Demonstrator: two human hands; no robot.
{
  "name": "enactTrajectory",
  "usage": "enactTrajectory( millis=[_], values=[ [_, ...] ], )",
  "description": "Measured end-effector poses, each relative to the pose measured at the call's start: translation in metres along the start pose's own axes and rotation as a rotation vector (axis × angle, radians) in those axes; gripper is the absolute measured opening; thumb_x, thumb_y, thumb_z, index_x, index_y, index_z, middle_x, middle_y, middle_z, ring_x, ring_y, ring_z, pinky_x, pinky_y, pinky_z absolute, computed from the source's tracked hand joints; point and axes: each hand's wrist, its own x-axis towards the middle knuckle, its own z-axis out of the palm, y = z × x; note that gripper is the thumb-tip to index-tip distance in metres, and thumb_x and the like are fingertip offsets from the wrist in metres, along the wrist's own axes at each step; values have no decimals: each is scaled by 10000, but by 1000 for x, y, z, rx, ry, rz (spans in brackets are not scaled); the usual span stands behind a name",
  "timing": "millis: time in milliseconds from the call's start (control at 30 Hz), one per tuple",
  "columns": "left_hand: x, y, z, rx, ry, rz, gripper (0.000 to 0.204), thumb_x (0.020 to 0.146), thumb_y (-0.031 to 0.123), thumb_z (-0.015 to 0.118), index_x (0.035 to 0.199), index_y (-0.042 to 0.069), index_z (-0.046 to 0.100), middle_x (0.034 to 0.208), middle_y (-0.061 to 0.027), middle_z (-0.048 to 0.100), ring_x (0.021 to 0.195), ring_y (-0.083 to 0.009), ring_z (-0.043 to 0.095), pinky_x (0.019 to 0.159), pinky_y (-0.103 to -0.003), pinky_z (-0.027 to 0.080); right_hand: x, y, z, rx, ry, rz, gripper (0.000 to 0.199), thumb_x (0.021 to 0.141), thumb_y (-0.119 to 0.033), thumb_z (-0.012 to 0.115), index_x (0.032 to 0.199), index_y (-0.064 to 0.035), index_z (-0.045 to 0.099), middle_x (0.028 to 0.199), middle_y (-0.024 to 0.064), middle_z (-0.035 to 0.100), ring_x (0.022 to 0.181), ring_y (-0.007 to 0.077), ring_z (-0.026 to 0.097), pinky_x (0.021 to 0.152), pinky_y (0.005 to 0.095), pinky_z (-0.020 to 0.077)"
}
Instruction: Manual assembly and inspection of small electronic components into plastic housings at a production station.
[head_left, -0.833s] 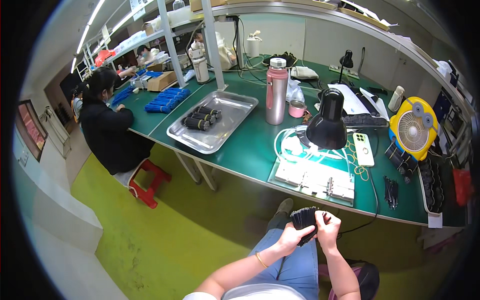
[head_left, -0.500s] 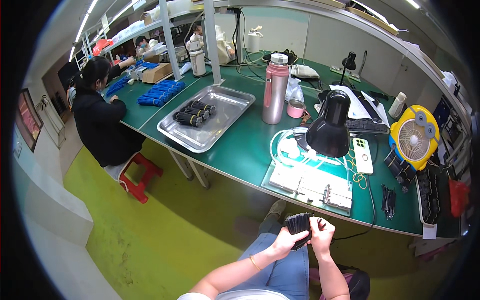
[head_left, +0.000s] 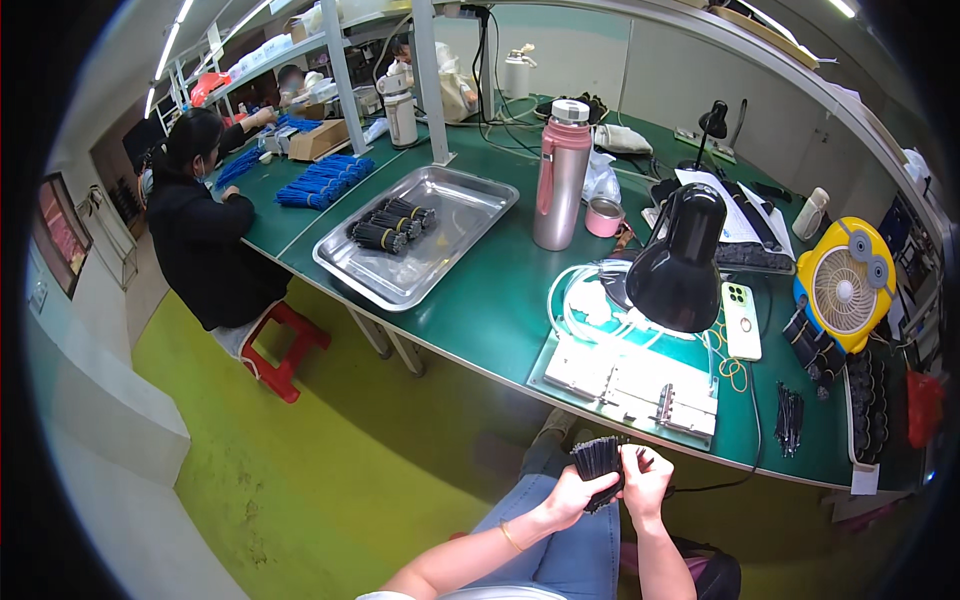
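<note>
Your left hand is closed around a bundle of black wires, thumb across its side; your right hand pinches at the bundle's right edge, with thin ends poking out by the fingertips. How many strands that right grip has cannot be told. The bundle is over your lap, on your side of the counter edge.

Judging by how things lie, the few banded bundles in the metal tray look done. The one you hold seems unfinished, as no band can be made out on it. A small heap of loose black strands lies on the counter to your right, and yellow rubber bands lie beside the phone. How much is left overall is not shown.

For moving, mind the counter's front edge just beyond your hands, with the metal plate near it under the lamp. A dark cord hangs over that edge to your right. The tray has bare metal right of its bundles; the pink bottle stands between tray and lamp.
</note>
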Motion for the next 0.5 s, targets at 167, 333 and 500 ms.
enactTrajectory(
  millis=[167, 333, 500],
  values=[
    [4, 3, 5, 1, 24, 20, 218, 794, 19, 566, 1010, 27, 539, 834, -46, 578, 681, -126, 567, 611, -257, 490, 3, -3, -1, -7, 24, 12, 159, 830, -93, 564, 751, 39, 604, 563, 28, 549, 380, 55, 457, 317, 191, 344],
    [8, 23, 11, 8, 17, 122, 159, 791, -25, 529, 947, 1, 547, 785, -48, 569, 634, -135, 556, 567, -255, 472, 20, -10, 11, -42, -28, -59, 153, 841, -119, 557, 792, 7, 627, 602, 6, 566, 438, 28, 455, 359, 178, 339],
    [15, 30, 17, -26, -4, 129, 179, 798, -36, 516, 975, -17, 524, 795, -72, 564, 649, -154, 557, 580, -262, 474, 30, -20, 9, 13, -60, 50, 164, 842, -129, 555, 791, 8, 628, 574, 10, 559, 398, 28, 439, 341, 181, 326]
  ],
)
